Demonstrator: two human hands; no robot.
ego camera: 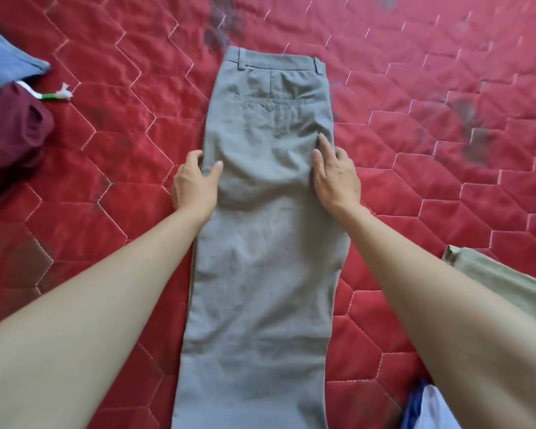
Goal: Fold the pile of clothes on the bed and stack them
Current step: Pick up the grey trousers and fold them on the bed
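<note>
lying lengthwise on the red quilted bed [112, 168], waistband away from the person, the grey trousers [266, 243] were seen already doubled leg on leg. the cloth was judged light, soft and limp, creasing easily; it would best be taken at both side edges. the left hand [195, 184] was set at the left edge, thumb on top, fingers [195, 157] curled round the edge. the right hand [336, 178] was laid flat on the right side, fingers [324, 144] straight and close together.
</note>
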